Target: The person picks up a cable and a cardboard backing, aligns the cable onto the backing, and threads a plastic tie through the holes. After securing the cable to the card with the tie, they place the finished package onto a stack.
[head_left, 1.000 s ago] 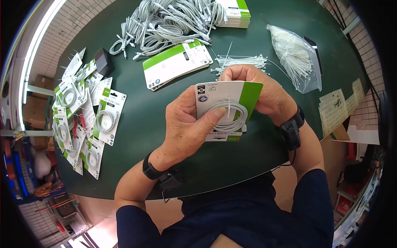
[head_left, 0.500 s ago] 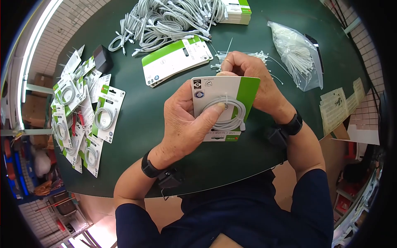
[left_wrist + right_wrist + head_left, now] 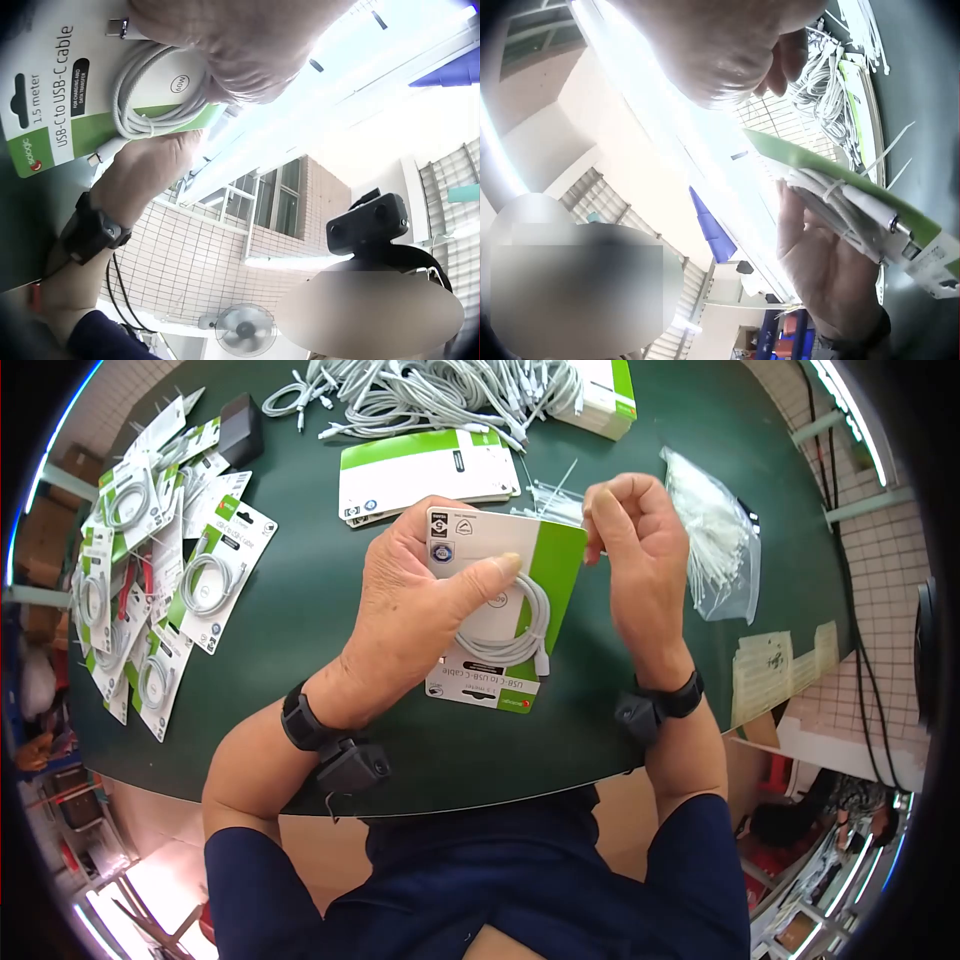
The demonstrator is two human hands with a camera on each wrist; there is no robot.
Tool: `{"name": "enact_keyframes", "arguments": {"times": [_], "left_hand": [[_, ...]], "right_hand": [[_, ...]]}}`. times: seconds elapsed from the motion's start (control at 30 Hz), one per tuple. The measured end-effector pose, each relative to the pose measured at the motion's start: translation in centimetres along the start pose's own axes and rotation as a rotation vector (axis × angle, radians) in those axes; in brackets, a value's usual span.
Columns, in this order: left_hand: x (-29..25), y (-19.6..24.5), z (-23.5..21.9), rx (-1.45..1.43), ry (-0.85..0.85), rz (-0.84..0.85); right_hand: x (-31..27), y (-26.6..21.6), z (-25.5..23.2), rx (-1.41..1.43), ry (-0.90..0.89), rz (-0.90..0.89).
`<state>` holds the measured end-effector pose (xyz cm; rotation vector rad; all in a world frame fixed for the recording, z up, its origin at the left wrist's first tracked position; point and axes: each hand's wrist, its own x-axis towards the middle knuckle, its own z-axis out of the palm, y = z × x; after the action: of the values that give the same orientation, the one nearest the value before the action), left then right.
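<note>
My left hand grips a white and green cardboard card by its left side, its thumb lying over the front. On the card is a coiled light grey USB-C cable, its metal plugs sticking out from the coil. A white tie goes around the cable bundle in the right wrist view. My right hand is raised just beside the card's upper right edge, with fingers loosely bent and nothing seen in them. Thin white strips poke out past the card's far side.
Packed cable cards lie heaped at left, near a black box. Loose cables pile at the back, before a stack of blank cards. White cable ties lie loose behind the hands; a plastic bag of ties is at right.
My right hand has come out from behind the card to its right side. A white strip that stood over the coil's front no longer shows. The head view has shifted.
</note>
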<state>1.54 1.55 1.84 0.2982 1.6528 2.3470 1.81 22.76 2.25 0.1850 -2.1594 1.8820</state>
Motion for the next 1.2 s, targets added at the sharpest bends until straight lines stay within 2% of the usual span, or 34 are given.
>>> {"name": "enact_keyframes", "arguments": {"times": [0.07, 0.1, 0.17, 0.33, 0.37, 0.43, 0.47, 0.5, 0.6, 0.63, 0.73, 0.83, 1.2], "left_hand": [[0.6, -0.5, -0.5, -0.16, 0.048, -0.058], [0.8, -0.6, -0.5, -0.179, 0.057, -0.032], [1.0, -0.8, -0.5, -0.211, 0.109, -0.02], [1.4, -1.1, -0.7, -0.216, 0.152, 0.01], [1.3, -1.1, -0.5, -0.209, 0.149, 0.008], [1.4, -1.3, 0.4, -0.11, 0.229, 0.176], [1.5, -1.2, 0.6, -0.059, 0.262, 0.261], [1.3, -0.8, 0.4, -0.046, 0.245, 0.257], [0.8, 1.0, -0.6, 0.915, 0.247, 0.734], [0.6, 1.2, -0.4, 0.924, 0.225, 0.738], [0.1, 1.5, 0.5, 1.253, -0.086, 0.825], [0.3, 0.6, 0.8, 1.274, -0.089, 0.862], [1.4, 0.3, 0.6, 1.232, -0.11, 0.828]], "right_hand": [[-0.3, -0.4, 0.2, 0.176, -0.058, 0.106], [-0.6, -0.4, 0.4, 0.158, -0.082, 0.09], [-1.4, -0.2, 1.4, 0.029, -0.284, 0.121], [-1.6, -0.2, 2.4, -0.051, -0.329, 0.051], [-1.5, -0.3, 2.2, -0.02, -0.34, 0.117], [-1.4, -0.4, 1.9, 0.054, -0.346, 0.245], [-1.3, -0.3, 1.8, 0.066, -0.328, 0.241], [-1.1, -0.1, 1.7, 0.087, -0.285, 0.225], [-1.0, 0.2, 1.4, 0.141, -0.179, 0.186], [-1.0, 0.1, 1.4, 0.137, -0.148, 0.162], [-1.1, 0.4, 1.5, 0.143, -0.075, 0.119], [-1.1, 1.3, 1.7, 0.054, -0.086, -0.003], [-1.9, 0.9, 2.7, 0.011, -0.009, -0.049]]}}
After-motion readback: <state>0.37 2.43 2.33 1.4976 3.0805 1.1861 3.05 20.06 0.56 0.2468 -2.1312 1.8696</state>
